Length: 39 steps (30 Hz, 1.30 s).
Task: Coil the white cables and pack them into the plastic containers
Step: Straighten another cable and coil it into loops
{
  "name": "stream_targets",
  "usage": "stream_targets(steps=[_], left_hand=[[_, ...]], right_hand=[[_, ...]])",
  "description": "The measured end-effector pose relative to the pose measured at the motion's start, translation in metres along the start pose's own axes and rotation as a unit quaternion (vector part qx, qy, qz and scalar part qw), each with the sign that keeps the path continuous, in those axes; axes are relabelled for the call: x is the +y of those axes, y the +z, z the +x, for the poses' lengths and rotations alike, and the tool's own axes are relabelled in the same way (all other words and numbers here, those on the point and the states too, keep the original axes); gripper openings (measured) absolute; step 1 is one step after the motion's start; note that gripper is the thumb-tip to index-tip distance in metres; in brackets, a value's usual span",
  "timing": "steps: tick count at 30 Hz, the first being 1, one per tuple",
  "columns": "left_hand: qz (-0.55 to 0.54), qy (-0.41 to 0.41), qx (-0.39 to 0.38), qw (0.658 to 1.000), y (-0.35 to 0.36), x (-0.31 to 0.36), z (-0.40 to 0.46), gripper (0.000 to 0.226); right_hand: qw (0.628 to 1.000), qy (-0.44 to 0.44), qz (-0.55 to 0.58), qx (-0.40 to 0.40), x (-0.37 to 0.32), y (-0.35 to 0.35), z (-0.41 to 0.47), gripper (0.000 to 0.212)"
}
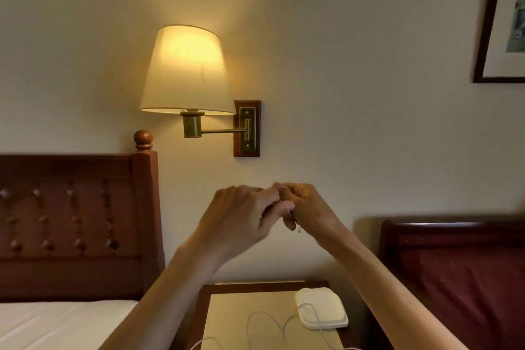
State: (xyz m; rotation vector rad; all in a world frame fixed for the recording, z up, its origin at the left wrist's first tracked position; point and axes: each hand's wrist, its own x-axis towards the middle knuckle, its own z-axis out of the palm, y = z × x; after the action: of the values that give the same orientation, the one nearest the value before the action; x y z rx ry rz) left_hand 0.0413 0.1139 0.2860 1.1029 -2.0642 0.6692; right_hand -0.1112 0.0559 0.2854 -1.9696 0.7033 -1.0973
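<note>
Hands [279, 207] pinch cable end [299, 229], hanging vertical.

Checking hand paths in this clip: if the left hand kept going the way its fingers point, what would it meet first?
The left hand points rightward at the right hand; they already seem to touch, so it meets that first.

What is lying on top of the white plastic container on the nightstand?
A loop of white cable drapes across the closed container and runs onto the nightstand. Its lid hides anything inside, and the cable's ends leave the frame.
</note>
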Motion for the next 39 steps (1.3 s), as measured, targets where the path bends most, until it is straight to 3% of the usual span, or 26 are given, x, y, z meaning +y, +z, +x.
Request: stream_targets(steps=[4,11,17,21,24,27,29,32,34,36,39], left_hand=[[-0.035,0.002,0.049,0.998,0.01,-0.025,0.006,0.05],[-0.226,-0.081,0.097,0.966,0.035,-0.038,0.001,0.055],[-0.287,-0.131,0.118,0.941,0.059,-0.048,-0.018,0.043],[-0.321,-0.161,0.125,0.925,0.082,-0.063,-0.041,0.04],[-0.323,-0.217,0.119,0.913,0.103,-0.077,-0.075,0.052],[-0.311,-0.284,0.093,0.902,0.124,-0.081,-0.108,0.05],[-0.273,-0.31,0.034,0.91,0.129,-0.072,-0.117,0.042],[-0.187,-0.211,-0.174,0.944,0.106,-0.043,-0.1,0.046],[-0.166,-0.136,-0.251,0.944,0.082,-0.024,-0.079,0.046],[-0.173,-0.074,-0.207,0.96,0.055,-0.011,-0.059,0.049],[-0.195,-0.022,-0.077,0.977,0.029,-0.006,-0.04,0.041]], right_hand=[[0.999,0.031,0.007,-0.019,-0.003,0.001,-0.002,0.042],[0.989,0.086,0.091,-0.077,-0.012,-0.001,-0.007,0.044],[0.938,0.158,0.288,-0.11,-0.015,-0.016,-0.009,0.044],[0.887,0.146,0.428,-0.097,-0.016,-0.024,-0.005,0.04],[0.87,0.121,0.47,-0.084,-0.021,-0.038,-0.002,0.036],[0.889,0.097,0.442,-0.066,-0.022,-0.045,-0.002,0.037],[0.918,0.089,0.384,-0.047,-0.02,-0.044,-0.001,0.038],[0.961,0.076,0.267,-0.008,-0.008,-0.035,0.004,0.039],[0.979,0.057,0.196,0.011,-0.001,-0.028,0.006,0.039],[0.991,0.043,0.128,0.02,0.004,-0.021,0.006,0.038],[0.998,0.024,0.049,0.01,0.005,-0.013,0.001,0.037]])
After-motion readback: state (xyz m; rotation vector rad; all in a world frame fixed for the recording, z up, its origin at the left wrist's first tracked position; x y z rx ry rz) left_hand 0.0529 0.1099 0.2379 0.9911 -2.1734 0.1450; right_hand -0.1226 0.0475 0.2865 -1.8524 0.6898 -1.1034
